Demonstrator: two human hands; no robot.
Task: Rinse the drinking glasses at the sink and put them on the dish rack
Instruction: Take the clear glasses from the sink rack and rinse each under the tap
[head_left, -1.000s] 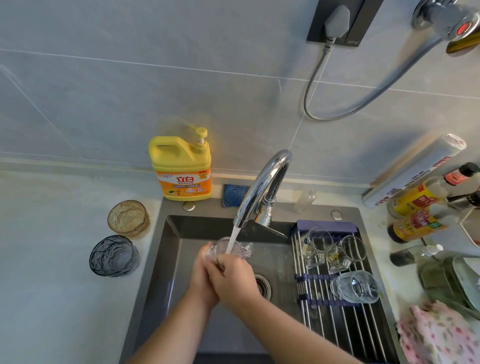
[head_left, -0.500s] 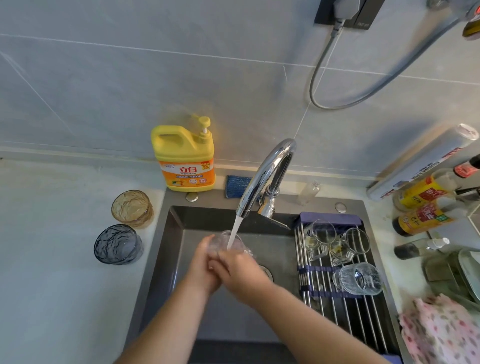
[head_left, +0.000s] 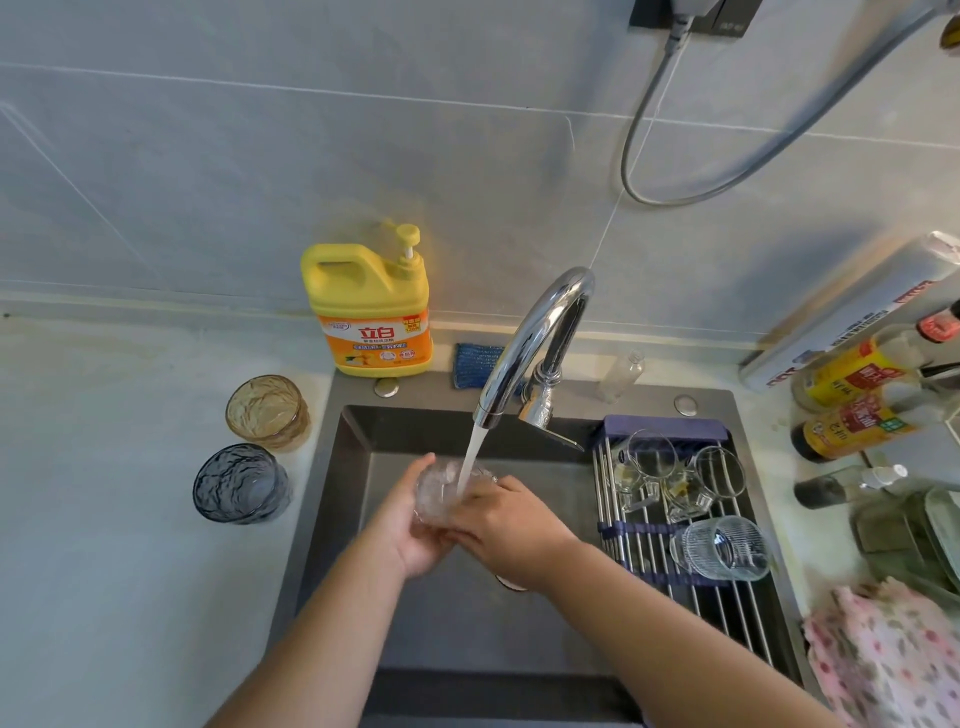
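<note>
Gripping one clear glass (head_left: 435, 496) under the faucet (head_left: 537, 332): left hand (head_left: 410, 532) and right hand (head_left: 514, 530); yellow bottle (head_left: 363, 291) reads 立白.

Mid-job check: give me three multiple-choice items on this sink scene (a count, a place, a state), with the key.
1. How many tinted glasses stand on the counter left of the sink? A one; B two; C four.
2. Where does the ribbed glass lie? A on the counter; B in the sink; C on the dish rack.
3. The faucet is: A off; B running onto the clear glass in both hands; C running onto the dish rack.
Key: 1 B, an amber glass and a blue-grey glass stand there. 2 C, it lies on its side on the rack bars. 3 B, the stream falls into the glass that the left hand and right hand hold.
</note>
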